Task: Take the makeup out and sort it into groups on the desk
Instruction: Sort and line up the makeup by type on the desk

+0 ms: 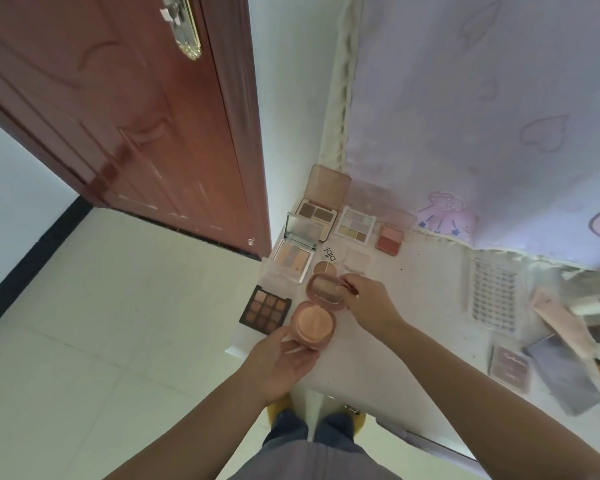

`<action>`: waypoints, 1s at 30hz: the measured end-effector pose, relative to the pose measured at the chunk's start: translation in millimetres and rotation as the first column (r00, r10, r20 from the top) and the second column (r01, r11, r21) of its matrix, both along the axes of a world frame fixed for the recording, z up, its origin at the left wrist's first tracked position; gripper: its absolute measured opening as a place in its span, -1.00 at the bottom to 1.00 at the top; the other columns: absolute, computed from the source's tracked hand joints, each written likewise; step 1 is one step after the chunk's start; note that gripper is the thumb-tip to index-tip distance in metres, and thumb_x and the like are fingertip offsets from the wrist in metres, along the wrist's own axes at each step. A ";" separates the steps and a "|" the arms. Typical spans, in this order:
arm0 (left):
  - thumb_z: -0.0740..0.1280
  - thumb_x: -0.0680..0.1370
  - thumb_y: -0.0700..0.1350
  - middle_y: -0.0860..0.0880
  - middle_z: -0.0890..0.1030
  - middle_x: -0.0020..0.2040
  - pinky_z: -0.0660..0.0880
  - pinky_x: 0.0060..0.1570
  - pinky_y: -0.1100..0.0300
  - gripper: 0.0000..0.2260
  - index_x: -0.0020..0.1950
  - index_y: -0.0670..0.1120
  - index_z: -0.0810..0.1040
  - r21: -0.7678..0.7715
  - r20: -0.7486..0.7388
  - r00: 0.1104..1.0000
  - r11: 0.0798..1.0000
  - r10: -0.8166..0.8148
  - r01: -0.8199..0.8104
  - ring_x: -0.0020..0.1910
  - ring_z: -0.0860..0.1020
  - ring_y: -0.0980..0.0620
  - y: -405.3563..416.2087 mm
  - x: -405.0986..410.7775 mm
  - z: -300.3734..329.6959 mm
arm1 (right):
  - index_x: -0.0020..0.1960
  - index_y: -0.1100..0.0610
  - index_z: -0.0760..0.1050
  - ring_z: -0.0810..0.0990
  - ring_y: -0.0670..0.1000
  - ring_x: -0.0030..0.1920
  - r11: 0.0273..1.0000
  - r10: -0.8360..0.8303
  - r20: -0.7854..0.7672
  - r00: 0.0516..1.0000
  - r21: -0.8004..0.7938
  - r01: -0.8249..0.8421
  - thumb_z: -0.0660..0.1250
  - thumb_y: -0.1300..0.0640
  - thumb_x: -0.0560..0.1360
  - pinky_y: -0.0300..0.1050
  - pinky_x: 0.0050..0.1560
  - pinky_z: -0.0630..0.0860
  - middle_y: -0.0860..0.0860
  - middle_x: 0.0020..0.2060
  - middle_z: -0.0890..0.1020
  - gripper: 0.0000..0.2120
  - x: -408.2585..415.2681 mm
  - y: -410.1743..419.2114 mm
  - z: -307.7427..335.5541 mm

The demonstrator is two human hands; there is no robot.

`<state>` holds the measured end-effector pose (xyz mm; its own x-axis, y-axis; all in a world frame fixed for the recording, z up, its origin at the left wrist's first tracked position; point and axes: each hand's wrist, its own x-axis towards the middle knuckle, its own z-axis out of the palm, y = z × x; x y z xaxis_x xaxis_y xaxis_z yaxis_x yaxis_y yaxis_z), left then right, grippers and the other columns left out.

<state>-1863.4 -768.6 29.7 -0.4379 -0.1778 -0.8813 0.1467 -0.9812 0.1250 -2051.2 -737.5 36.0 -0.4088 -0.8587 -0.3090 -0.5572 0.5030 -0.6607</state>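
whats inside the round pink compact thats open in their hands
The round pink compact has a peach powder pan, split by a line, in its base, and a mirror in its raised lid. The left hand covers its near edge; anything under the pan is hidden.

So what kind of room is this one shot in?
Probably a bedroom or dorm room at home: a reddish wooden door, a lilac cartoon-print curtain, and a small white desk with open eyeshadow palettes.

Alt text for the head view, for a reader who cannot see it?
Two hands hold an open round pink compact at a white desk's left edge: left hand under the base, right hand on the lid. Open palettes lie grouped behind it.
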 end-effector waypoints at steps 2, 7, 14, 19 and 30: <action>0.27 0.53 -0.22 -0.30 0.52 0.23 0.48 0.19 -0.07 -0.64 0.30 -0.30 0.41 0.010 0.022 1.000 1.000 -0.001 0.001 0.20 0.51 -0.25 -2.6 -0.1 0.6 | -0.08 0.22 0.53 0.46 0.04 -0.20 1.000 0.012 -0.045 0.999 -0.004 -0.012 0.24 0.17 0.55 -0.16 -0.22 0.27 0.02 -0.25 0.53 -0.85 1.9 -1.9 -2.7; 0.28 0.53 -0.27 -0.29 0.49 0.22 0.51 0.11 -0.02 -0.69 0.27 -0.28 0.42 -0.048 0.096 0.994 0.997 -0.050 0.055 0.16 0.51 -0.24 -2.0 -7.7 10.3 | 0.10 0.13 0.51 0.55 0.02 -0.09 1.000 -0.009 0.023 1.000 0.009 0.009 0.28 0.02 0.54 -0.21 -0.08 0.40 0.00 -0.10 0.58 -0.77 4.6 -0.5 1.1; 0.15 0.59 -0.25 -0.27 0.48 -0.10 0.45 0.00 0.01 -0.91 -0.07 -0.26 0.38 -0.083 0.183 0.942 0.950 -0.283 0.302 -0.12 0.51 -0.17 43.5 -54.0 37.3 | 0.17 0.12 0.52 0.53 -0.11 -0.07 0.987 -0.163 -0.046 0.985 -0.008 0.163 0.27 0.13 0.55 -0.37 -0.03 0.34 -0.02 0.02 0.59 -0.79 -55.7 80.0 22.7; 0.14 0.60 -0.25 -0.17 0.53 -0.08 0.47 -0.04 0.12 -0.87 -0.02 -0.21 0.47 -0.250 0.122 0.860 0.823 -0.495 0.509 -0.11 0.52 -0.05 86.2 -144.7 33.0 | 0.17 0.13 0.51 0.52 0.05 0.09 0.947 -0.146 -0.306 0.941 0.231 0.222 0.24 0.17 0.55 -0.14 0.11 0.45 0.07 0.14 0.53 -0.79 -123.5 183.8 16.2; 0.12 0.57 -0.24 -0.05 0.49 -0.16 0.30 -0.22 0.25 -0.77 -0.22 0.00 0.42 -0.446 0.261 0.726 0.588 -0.636 0.675 -0.14 0.42 0.04 153.3 -252.2 18.2 | -0.06 0.11 0.55 0.63 0.13 -0.08 0.953 0.264 -0.540 0.799 0.274 -0.130 0.51 -0.05 0.27 0.09 0.15 0.49 0.06 -0.09 0.62 -0.65 -160.8 233.7 -21.7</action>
